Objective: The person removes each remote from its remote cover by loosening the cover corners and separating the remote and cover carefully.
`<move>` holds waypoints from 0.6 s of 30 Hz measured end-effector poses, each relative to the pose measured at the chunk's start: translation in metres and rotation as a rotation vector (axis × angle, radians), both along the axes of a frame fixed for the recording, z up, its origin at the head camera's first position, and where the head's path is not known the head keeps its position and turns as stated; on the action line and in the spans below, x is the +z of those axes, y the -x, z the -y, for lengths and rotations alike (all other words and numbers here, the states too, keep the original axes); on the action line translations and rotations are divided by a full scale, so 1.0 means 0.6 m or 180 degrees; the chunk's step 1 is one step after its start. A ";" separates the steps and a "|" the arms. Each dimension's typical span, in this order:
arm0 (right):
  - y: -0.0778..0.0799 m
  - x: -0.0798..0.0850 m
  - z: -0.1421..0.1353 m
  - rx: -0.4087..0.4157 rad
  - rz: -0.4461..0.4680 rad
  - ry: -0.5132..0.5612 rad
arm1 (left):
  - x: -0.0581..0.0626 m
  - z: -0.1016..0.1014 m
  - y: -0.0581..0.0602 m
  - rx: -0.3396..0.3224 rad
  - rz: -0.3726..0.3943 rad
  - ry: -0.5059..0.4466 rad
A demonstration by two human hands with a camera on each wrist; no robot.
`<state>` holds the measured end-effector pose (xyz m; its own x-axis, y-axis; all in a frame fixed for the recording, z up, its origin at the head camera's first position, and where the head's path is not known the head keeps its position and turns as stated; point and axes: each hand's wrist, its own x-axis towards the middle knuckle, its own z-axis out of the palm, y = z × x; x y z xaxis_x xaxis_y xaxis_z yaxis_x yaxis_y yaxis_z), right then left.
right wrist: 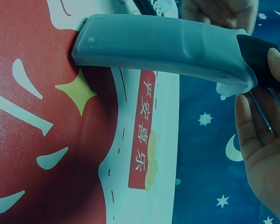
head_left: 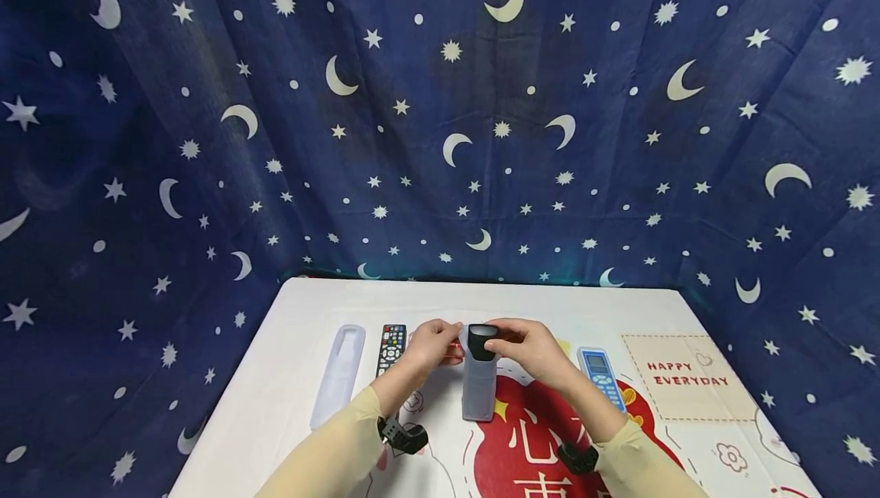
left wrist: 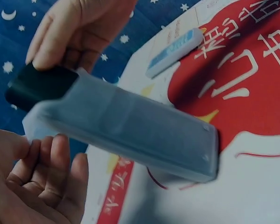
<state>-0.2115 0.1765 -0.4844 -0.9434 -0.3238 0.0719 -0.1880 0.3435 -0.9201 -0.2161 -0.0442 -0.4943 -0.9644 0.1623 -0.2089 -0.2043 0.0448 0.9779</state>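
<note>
A black remote control sits inside a translucent silicone sleeve, its dark end sticking out at the top. My right hand grips that bare end, thumb on one face and fingers on the other, as the right wrist view also shows. At the mouth of the sleeve, my left hand pinches the loose edge between thumb and forefinger. Sleeve and remote tilt, with the closed end low over the table. Most of the remote is veiled by the cloudy sleeve.
Left on the white table lies another translucent sleeve. Beside it is a black remote with coloured buttons, partly behind my left arm. A blue and white remote lies to the right. A star-patterned curtain hangs behind.
</note>
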 end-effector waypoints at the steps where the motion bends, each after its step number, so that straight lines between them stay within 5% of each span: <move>1: 0.001 0.000 0.000 -0.0004 -0.0005 -0.0024 | -0.005 0.001 0.000 -0.0032 0.0020 0.0024; 11: 0.001 0.012 -0.001 0.0038 0.0014 -0.0005 | -0.048 -0.008 -0.013 -0.0458 0.0065 0.0827; 18: 0.012 0.017 -0.001 -0.0003 0.0014 -0.0133 | -0.049 0.002 -0.016 -0.0581 0.0096 0.0905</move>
<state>-0.2187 0.1773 -0.4745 -0.9440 -0.3256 0.0540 -0.1836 0.3820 -0.9057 -0.2067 -0.0452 -0.5235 -0.9175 0.2629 -0.2986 -0.1964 0.3534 0.9146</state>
